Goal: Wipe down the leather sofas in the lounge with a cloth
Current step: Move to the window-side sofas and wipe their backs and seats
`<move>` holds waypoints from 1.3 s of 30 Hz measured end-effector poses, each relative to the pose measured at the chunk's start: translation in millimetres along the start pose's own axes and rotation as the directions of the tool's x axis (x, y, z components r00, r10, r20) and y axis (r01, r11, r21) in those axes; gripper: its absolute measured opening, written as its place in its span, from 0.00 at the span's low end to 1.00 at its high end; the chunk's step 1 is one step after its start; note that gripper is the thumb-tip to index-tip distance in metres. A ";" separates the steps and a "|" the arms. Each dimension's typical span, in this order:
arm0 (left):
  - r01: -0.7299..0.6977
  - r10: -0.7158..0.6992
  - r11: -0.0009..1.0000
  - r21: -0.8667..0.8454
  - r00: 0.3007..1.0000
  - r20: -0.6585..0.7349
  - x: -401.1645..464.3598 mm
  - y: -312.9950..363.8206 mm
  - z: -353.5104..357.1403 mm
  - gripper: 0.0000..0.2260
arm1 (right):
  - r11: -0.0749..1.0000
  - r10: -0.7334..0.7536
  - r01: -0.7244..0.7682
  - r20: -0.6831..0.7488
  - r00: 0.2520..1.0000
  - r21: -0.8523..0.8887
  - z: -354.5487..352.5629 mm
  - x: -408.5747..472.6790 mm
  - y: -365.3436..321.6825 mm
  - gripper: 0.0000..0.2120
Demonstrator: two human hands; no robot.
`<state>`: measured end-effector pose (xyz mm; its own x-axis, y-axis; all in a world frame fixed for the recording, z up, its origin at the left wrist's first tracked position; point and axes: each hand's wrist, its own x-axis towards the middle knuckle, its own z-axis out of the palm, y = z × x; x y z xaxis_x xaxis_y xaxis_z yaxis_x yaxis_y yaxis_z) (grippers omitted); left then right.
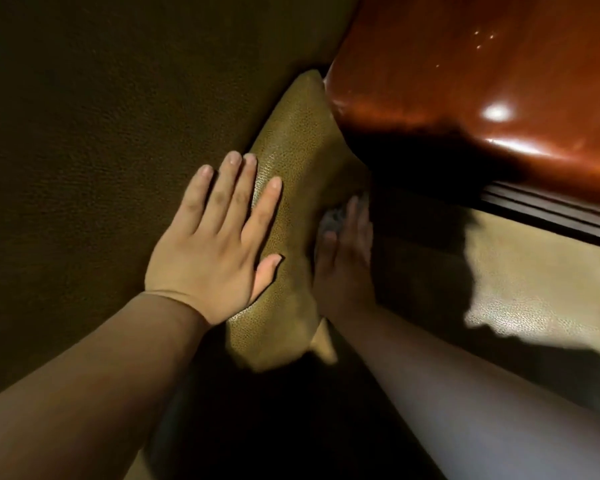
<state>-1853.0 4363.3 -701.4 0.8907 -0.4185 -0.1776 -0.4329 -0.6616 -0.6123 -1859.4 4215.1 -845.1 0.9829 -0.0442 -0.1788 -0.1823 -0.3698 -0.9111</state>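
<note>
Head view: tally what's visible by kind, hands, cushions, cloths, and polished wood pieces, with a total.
Hands: 2, left hand flat on the cushion, right hand in shadow pressing a cloth
Leather cushions: 1, olive cushion
Cloths: 1, grey cloth, mostly hidden
Polished wood pieces: 1, reddish wooden armrest
Total: 5

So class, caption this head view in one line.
Left hand steadies a leather cushion while the right hand wipes behind it.

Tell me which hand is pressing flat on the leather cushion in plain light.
The left hand: its straight fingers lie spread on the cushion. The right hand sits in shadow beside the cushion, on a greyish cloth.
</note>
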 end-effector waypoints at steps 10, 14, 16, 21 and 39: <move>0.002 -0.004 1.000 -0.019 0.995 -0.105 -1.6 3.1 16.2 0.37 | 0.977 0.188 -0.169 -0.144 0.972 0.130 8.0 53.9 -22.3 0.30; -0.003 0.002 1.000 -0.014 0.994 -0.107 -1.6 3.7 15.3 0.37 | 0.925 0.335 -0.323 -0.026 0.942 0.197 -2.2 48.0 7.6 0.30; 0.001 -0.002 1.000 -0.012 0.992 -0.123 -1.0 4.0 17.7 0.37 | 0.931 0.321 -0.310 -0.029 0.947 0.192 0.9 52.2 4.1 0.31; 0.010 -0.012 1.000 -0.011 0.988 -0.151 -2.5 4.9 24.3 0.37 | 0.965 0.241 -0.221 -0.142 0.960 0.142 6.8 68.9 0.5 0.33; 0.010 -0.014 0.999 -0.033 0.994 -0.112 -0.5 5.4 23.9 0.37 | 0.994 0.082 -0.098 -0.284 0.955 -0.041 35.1 -6.6 -17.1 0.26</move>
<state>-1852.4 4374.8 -723.0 0.8754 -0.4764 -0.0817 -0.4283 -0.6862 -0.5880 -1863.7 4254.3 -841.3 0.9313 -0.3362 -0.1404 -0.2765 -0.4013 -0.8732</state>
